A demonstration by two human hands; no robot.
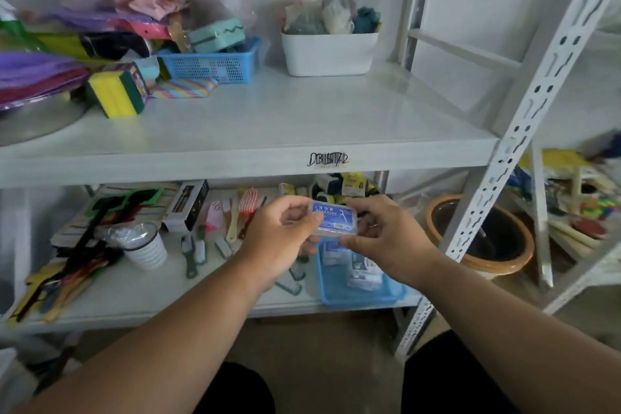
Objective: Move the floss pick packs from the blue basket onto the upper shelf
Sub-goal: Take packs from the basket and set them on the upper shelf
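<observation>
A clear floss pick pack (334, 219) with a blue label is held between both hands, in front of the lower shelf and below the upper shelf's edge. My left hand (280, 235) grips its left end, my right hand (386, 239) its right end and underside. Directly beneath, the blue basket (356, 297) sits at the lower shelf's front right, with several more floss pick packs (361, 270) inside. The white upper shelf (285, 121) has bare surface across its middle and right front.
On the upper shelf stand a white tub (327, 52), a blue mesh basket (215, 64), sponges (116, 92) and bags at the left. The lower shelf holds brushes (232, 222), a cup (146, 245) and utensils. A slotted white upright (524, 131) rises at right, a clay pot (484, 235) behind it.
</observation>
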